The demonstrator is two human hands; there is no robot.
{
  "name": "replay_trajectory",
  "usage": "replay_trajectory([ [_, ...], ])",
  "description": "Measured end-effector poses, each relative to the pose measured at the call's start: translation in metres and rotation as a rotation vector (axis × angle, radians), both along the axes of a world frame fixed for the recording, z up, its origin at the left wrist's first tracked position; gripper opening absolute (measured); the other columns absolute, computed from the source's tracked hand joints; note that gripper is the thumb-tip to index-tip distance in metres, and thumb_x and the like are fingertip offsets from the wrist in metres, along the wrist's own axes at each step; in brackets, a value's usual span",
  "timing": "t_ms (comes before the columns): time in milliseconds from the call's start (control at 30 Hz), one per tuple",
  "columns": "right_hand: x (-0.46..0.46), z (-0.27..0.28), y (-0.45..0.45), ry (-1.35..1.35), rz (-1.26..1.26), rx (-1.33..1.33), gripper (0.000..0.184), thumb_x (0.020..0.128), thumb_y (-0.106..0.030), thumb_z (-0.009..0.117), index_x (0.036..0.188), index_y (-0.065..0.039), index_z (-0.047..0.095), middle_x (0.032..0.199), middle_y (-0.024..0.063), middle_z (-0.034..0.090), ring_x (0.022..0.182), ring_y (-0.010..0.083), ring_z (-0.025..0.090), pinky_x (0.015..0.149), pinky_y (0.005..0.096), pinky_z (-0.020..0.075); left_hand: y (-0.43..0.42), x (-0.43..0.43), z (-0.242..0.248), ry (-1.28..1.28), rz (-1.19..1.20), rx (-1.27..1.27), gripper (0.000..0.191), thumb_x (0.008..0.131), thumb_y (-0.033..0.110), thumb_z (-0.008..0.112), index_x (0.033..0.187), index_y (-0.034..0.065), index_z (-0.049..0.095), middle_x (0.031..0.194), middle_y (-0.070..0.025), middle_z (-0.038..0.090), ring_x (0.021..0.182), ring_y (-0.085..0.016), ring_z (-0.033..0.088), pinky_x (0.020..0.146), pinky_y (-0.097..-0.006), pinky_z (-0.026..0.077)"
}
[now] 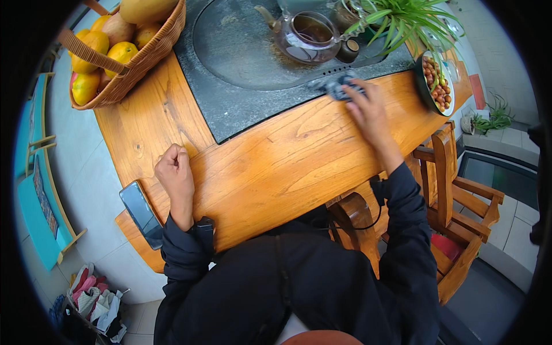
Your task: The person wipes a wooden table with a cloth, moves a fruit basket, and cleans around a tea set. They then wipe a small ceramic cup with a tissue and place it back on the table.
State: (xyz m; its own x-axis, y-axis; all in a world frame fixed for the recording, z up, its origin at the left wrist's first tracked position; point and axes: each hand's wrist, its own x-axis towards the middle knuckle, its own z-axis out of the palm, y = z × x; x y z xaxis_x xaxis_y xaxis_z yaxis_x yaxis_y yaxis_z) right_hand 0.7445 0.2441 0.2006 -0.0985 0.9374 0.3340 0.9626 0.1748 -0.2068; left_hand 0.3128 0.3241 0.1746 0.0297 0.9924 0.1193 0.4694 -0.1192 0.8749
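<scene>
My right hand (366,108) holds a crumpled dark cloth (340,87) at the near edge of a dark stone tea tray (254,105), which is set into a wooden table (276,159). The cloth is slightly blurred. My left hand (176,168) is a closed fist resting on the wood, with nothing seen in it. A smartphone (142,214) lies beside my left forearm at the table's left edge. Beyond the cloth, a glass teapot (307,39) with brown liquid stands on the tray, next to a small dark lidded pot (348,51).
A wicker basket (142,64) of yellow fruit stands at the back left. At the right, a bowl (422,92) holds small round brown fruits, near a green spider plant (394,21). A wooden chair (444,172) stands right of the table. A clothes heap (97,302) lies lower left.
</scene>
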Motion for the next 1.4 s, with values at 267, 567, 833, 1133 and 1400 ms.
replay_trajectory([
  [267, -0.037, -0.008, -0.002, -0.033, -0.224, 0.003, 0.045, 0.089, -0.019, 0.066, 0.131, -0.006, 0.057, 0.131, 0.0196, 0.050, 0.117, 0.0372, 0.046, 0.100, 0.0474, 0.0389, 0.000, 0.004, 0.003, 0.026, 0.017, 0.016, 0.030, 0.086, 0.008, 0.058, 0.063, 0.0010, 0.040, 0.054, -0.0094, 0.030, 0.048, -0.015, 0.033, 0.049, -0.0323, 0.029],
  [567, -0.176, 0.004, 0.030, -0.092, 0.378, -0.096, 0.061, 0.084, -0.011, 0.069, 0.142, -0.014, 0.048, 0.141, 0.0180, 0.044, 0.128, 0.0372, 0.043, 0.105, 0.0488, 0.0391, 0.001, 0.011, 0.006, 0.098, 0.058, 0.080, 0.026, 0.082, 0.014, 0.058, 0.062, 0.0012, 0.049, 0.054, -0.0175, 0.045, 0.049, -0.035, 0.049, 0.054, -0.0415, 0.040],
  [833, -0.230, -0.007, 0.107, -0.034, 0.213, 0.018, 0.042, 0.088, -0.016, 0.067, 0.128, -0.009, 0.055, 0.135, 0.0157, 0.048, 0.117, 0.0361, 0.047, 0.102, 0.0462, 0.0392, 0.001, 0.012, 0.009, 0.087, 0.065, 0.069, 0.025, 0.079, 0.021, 0.059, 0.061, 0.0045, 0.057, 0.056, -0.0170, 0.055, 0.056, -0.039, 0.055, 0.062, -0.0440, 0.046],
  [1133, -0.229, -0.013, 0.080, -0.017, 0.292, 0.064, 0.027, 0.081, -0.016, 0.074, 0.104, -0.010, 0.060, 0.124, 0.0127, 0.052, 0.113, 0.0342, 0.047, 0.095, 0.0459, 0.0386, 0.002, 0.020, 0.009, 0.055, 0.123, 0.144, 0.024, 0.079, 0.020, 0.061, 0.061, 0.0043, 0.057, 0.056, -0.0160, 0.055, 0.056, -0.037, 0.057, 0.061, -0.0435, 0.045],
  [1400, -0.240, -0.011, 0.097, 0.079, 0.323, 0.035, 0.038, 0.085, -0.013, 0.070, 0.120, -0.008, 0.056, 0.126, 0.0121, 0.053, 0.113, 0.0342, 0.047, 0.097, 0.0434, 0.0392, 0.001, 0.021, 0.010, 0.048, 0.088, 0.155, 0.022, 0.078, 0.017, 0.062, 0.060, 0.0055, 0.056, 0.056, -0.0123, 0.056, 0.054, -0.032, 0.054, 0.065, -0.0375, 0.039],
])
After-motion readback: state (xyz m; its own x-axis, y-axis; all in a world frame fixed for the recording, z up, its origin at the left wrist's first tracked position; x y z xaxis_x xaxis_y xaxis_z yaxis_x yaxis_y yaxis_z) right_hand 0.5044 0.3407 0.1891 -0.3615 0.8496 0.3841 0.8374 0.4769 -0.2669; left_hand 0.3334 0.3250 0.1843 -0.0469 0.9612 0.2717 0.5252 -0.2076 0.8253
